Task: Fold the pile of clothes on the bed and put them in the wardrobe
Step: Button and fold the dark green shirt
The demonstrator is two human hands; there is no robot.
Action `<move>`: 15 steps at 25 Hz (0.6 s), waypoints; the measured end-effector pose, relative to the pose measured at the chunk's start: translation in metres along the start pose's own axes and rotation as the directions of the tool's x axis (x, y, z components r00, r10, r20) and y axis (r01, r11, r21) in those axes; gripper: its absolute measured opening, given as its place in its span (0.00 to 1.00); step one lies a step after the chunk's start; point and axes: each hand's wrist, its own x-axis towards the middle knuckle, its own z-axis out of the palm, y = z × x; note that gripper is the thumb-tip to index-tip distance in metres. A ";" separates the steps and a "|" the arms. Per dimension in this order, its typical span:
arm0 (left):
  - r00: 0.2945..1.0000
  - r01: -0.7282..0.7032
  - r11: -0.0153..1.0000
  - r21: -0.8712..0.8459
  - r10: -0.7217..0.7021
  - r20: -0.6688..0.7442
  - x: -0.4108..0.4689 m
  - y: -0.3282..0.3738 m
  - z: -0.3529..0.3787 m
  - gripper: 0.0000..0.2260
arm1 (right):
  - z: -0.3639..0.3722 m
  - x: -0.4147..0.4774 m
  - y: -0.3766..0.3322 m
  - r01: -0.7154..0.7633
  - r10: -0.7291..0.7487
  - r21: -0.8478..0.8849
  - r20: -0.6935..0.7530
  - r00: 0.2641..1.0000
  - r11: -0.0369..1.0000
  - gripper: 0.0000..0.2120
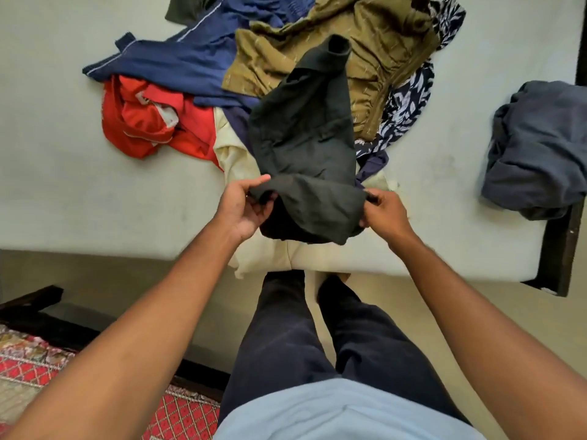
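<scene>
A dark green-black garment (305, 134) hangs lifted over the pile on the bed (79, 173). My left hand (244, 204) grips its near left edge, and my right hand (382, 214) pinches its near right edge. Behind it lie an olive-brown garment (320, 39), a navy garment with white piping (178, 61), a red garment (149, 119), a cream garment (236, 157) and a blue-and-white leaf-print cloth (409, 103). No wardrobe is in view.
A crumpled grey-blue garment (536, 147) lies apart at the bed's right edge, by the dark wooden frame (562, 249). A red patterned cloth (178, 414) lies at the lower left. My legs stand against the bed's near edge.
</scene>
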 end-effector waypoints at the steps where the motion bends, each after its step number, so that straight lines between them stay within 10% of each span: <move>1: 1.000 -0.013 0.999 -0.044 0.014 0.007 0.013 0.015 0.014 0.09 | 0.001 0.019 -0.011 0.001 -0.005 -0.054 -0.072 0.997 0.999 0.16; 12: 0.961 -0.273 0.953 0.133 0.276 -0.004 0.160 0.122 0.087 0.19 | 0.018 0.216 -0.068 0.096 -0.095 -0.007 -0.176 0.980 0.995 0.22; 15: 0.735 -0.603 0.632 0.486 0.677 0.032 0.170 0.108 0.084 0.28 | 0.020 0.219 -0.069 0.029 -0.076 -0.172 -0.274 0.959 0.985 0.21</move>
